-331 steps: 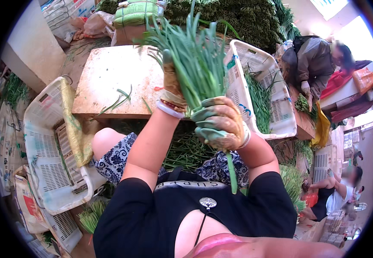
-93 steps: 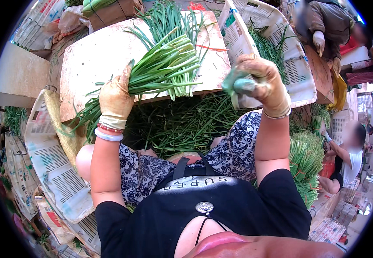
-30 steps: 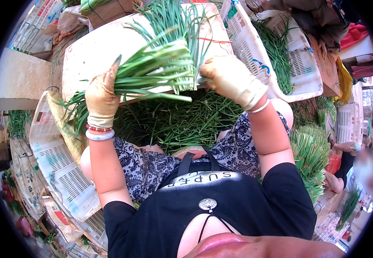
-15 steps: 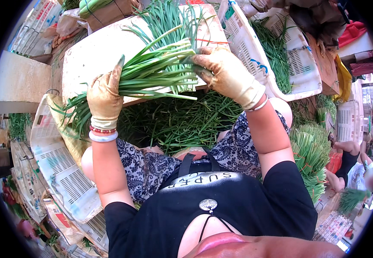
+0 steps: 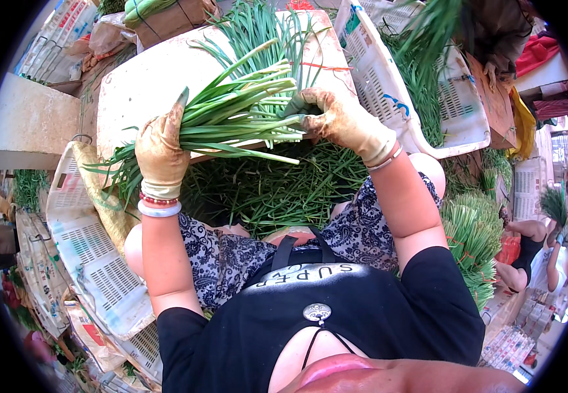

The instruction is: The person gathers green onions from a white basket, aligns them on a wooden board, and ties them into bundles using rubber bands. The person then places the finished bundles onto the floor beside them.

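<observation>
A loose bunch of garlic chives (image 5: 231, 124) is gripped by my gloved left hand (image 5: 161, 150), with its pale cut ends pointing right and its leafy tips drooping left beside my wrist. At the cut ends, my gloved right hand (image 5: 346, 124) has thumb and fingers pinched on the lowest stalks; the dark fingertips partly hide the contact. Behind the bunch, more chives (image 5: 248, 26) lie across a pale worn board (image 5: 146, 82), near a thin red tie (image 5: 326, 67). Beneath my hands, a heap of loose green leaves (image 5: 284, 187) fills the space between my knees.
A white crate (image 5: 421, 124) holding chives stands right of the board. Another white crate (image 5: 97, 239) leans at my left, beside a pale block (image 5: 32, 121). Tied bundles (image 5: 471, 229) are stacked by my right elbow. A co-worker (image 5: 546, 262) sits at far right, holding up greens (image 5: 552, 204).
My right hand has shifted slightly down along the cut ends, its fingers curling more. My left hand barely moves. Blurred greens have come in above the right crate, and the far-right co-worker's greens are higher.
</observation>
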Demonstrator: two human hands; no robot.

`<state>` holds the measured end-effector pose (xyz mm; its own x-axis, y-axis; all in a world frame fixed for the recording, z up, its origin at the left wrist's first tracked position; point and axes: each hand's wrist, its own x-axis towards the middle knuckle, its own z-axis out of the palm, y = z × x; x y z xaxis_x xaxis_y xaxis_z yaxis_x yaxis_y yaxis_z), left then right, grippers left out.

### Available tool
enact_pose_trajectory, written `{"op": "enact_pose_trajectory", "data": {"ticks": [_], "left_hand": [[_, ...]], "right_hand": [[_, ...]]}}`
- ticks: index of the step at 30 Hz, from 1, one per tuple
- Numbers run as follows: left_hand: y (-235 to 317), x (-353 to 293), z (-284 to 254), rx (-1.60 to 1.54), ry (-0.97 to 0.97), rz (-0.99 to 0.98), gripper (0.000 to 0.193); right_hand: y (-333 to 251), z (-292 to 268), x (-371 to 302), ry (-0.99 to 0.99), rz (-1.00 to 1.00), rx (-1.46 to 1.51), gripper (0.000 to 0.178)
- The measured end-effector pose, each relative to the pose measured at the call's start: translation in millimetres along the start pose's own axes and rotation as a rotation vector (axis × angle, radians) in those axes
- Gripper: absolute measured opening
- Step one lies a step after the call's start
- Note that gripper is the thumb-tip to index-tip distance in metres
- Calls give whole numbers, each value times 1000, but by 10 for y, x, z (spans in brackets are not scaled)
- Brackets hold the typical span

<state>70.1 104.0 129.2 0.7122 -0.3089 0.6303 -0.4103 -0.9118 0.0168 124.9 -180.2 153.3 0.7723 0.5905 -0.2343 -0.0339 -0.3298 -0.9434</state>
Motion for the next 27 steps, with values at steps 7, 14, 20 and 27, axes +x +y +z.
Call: {"op": "enact_pose_trajectory", "data": {"ticks": [7,14,20,27], "left_hand": [[-77,-61,27,59,-24,-41,55],[-380,-105,-111,72,88,-262,59],[-429,-133,-90,262,98,-304,54],[95,9,102,296,48,-96,54]], "right_hand": [[29,-94,-43,510,-445,-104,13],[25,-1150,-700,20,-717,645,30],[-247,-635,-577,-326,-218,-247,34],[-178,235,5,587,-570,-660,26]]}}
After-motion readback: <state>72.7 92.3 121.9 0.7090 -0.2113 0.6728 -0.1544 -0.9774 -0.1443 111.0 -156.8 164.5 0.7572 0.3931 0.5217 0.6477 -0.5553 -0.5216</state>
